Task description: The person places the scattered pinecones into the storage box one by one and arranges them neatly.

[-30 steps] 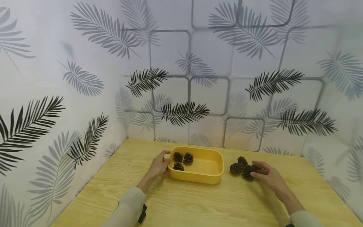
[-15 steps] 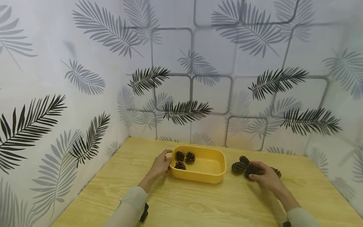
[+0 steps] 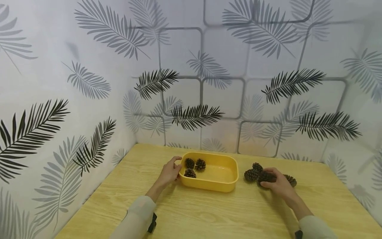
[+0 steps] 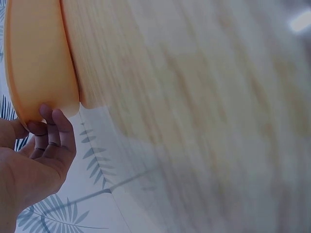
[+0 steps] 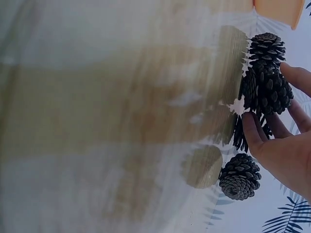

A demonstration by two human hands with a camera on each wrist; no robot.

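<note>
Now right hand (image 3: 279, 186) pinches pinecone (image 3: 266, 177), left hand (image 3: 170, 172) grips tray (image 3: 213, 186)

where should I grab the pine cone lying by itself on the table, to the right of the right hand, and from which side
Pinch that pine cone across its widest middle, thumb on one flank and fingers on the other, probably coming from above. It lies on its side on the table, apart from the cluster under the right hand, so the top is open. Its spread scales give fingertips purchase.

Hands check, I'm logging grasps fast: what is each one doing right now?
Left hand: grips the yellow tray by its end rim.
Right hand: fingers curled around a pine cone.
</note>
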